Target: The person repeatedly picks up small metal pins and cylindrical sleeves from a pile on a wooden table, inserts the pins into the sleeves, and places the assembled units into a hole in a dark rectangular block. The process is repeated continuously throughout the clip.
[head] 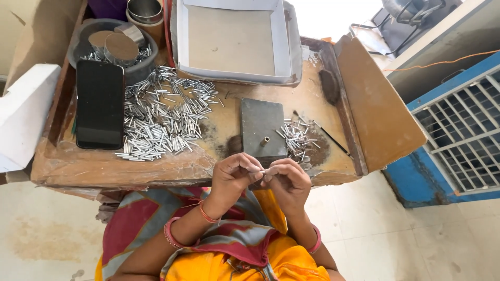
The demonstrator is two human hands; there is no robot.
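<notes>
Both hands, left hand [234, 174] and right hand [288, 179], pinch a small metal tube [263, 170].

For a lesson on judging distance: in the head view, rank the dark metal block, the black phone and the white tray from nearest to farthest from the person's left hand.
1. Dark metal block, just beyond the left hand.
2. Black phone, far left of the bench.
3. White tray, at the back of the bench.

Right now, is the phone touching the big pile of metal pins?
Cannot tell. In the head view the phone has its right edge meeting the pin pile, with no plain gap or contact.
</notes>
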